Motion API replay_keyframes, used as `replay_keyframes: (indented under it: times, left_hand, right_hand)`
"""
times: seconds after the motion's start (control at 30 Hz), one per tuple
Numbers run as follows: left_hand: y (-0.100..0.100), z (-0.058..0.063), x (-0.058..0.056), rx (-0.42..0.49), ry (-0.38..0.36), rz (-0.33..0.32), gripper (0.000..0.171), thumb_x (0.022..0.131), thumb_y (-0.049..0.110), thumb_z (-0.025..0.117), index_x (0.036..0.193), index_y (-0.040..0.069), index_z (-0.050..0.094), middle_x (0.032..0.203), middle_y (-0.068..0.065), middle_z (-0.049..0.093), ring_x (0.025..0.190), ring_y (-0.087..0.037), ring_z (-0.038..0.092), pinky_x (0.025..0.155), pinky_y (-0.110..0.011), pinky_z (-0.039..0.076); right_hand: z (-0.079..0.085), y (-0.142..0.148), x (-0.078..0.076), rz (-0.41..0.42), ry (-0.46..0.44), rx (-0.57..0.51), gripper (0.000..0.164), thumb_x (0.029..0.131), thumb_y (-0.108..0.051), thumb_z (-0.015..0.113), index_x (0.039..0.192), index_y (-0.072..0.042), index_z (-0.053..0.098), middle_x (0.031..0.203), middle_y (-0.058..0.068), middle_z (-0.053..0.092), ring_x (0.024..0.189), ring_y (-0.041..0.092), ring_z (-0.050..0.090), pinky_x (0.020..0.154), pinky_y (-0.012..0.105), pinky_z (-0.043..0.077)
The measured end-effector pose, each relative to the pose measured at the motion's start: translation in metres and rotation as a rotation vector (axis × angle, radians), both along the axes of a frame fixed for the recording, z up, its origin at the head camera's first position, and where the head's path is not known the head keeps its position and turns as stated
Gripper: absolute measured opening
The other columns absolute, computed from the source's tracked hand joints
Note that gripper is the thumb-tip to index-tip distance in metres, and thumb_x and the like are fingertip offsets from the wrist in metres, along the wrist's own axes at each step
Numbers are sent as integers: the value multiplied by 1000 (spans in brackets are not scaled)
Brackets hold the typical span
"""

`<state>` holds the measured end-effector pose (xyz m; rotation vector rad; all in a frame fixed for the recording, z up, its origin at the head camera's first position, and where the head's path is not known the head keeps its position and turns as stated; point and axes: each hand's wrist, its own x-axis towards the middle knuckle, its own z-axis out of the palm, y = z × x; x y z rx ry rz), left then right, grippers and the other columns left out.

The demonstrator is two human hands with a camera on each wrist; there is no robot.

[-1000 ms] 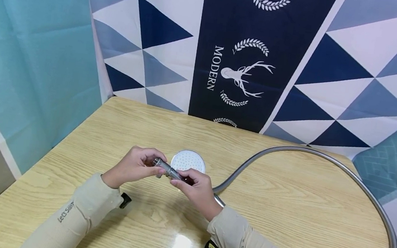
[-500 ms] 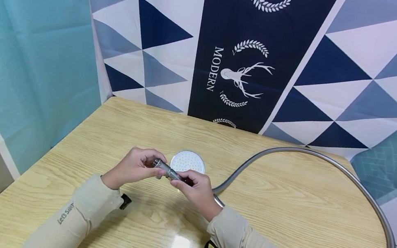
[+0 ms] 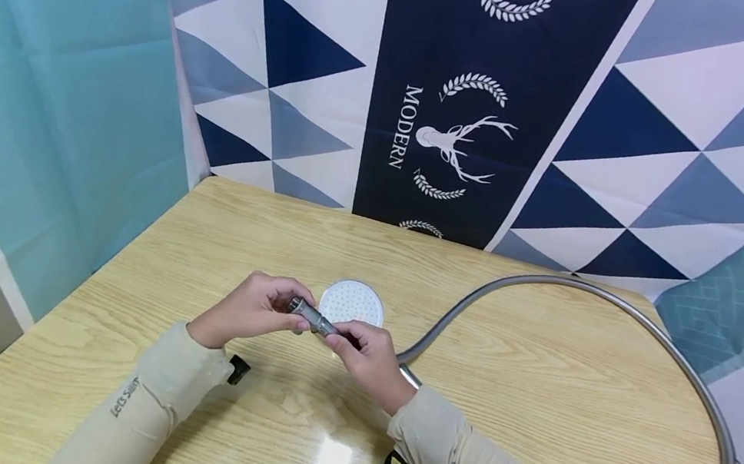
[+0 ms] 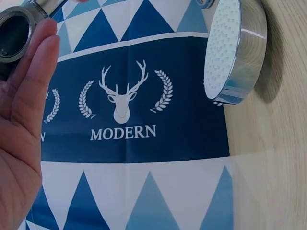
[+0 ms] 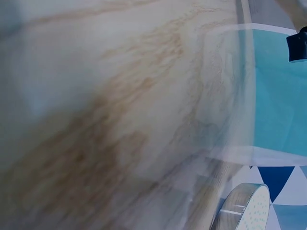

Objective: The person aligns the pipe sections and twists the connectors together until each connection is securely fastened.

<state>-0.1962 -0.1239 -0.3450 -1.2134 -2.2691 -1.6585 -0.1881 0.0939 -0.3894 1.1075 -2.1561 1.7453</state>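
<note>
Between my two hands is a small grey metal shower fitting (image 3: 314,318), held slantwise above the wooden table. My left hand (image 3: 254,312) pinches its upper left end between thumb and fingers. The lower right end is in the thumb and fingers of my right hand (image 3: 368,361), which partly cover it. In the left wrist view, the fitting's round open end (image 4: 29,29) shows beside the left fingers. Just behind the hands, a round chrome shower head (image 3: 351,303) lies on the table with its white nozzle face showing. The right wrist view shows neither hand nor fitting.
A grey shower hose (image 3: 575,282) loops over the right side of the table (image 3: 518,405). Close to my right wrist, a short chrome tube (image 3: 408,376) lies partly hidden. Patterned cloth (image 3: 318,102) hangs behind the table, and a teal sheet (image 3: 68,94) hangs at left.
My right fingertips sit slightly farther right along the fitting. Both hands still hold it, and the shower head stays in place.
</note>
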Motion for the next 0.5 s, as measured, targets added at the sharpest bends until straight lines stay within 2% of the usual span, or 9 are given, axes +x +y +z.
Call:
replay_keyframes:
  times: [0.27, 0.5]
  left_hand:
    - [2, 4, 4, -72, -12, 43, 20, 78, -9, 73, 96, -9, 66, 75, -8, 68, 64, -3, 57, 56, -25, 51]
    - [4, 4, 3, -65, -2, 31, 19, 77, -10, 73, 95, -9, 66, 75, -9, 68, 65, -3, 58, 58, -26, 52]
  right_hand:
    - [3, 4, 1, 20, 50, 37, 5, 88, 12, 60, 86, 11, 65, 64, 12, 57, 57, 2, 42, 47, 23, 39]
    - [8, 7, 1, 40, -18, 75, 16, 94, 0, 57, 85, 11, 64, 62, 13, 55, 56, 0, 41, 47, 22, 37]
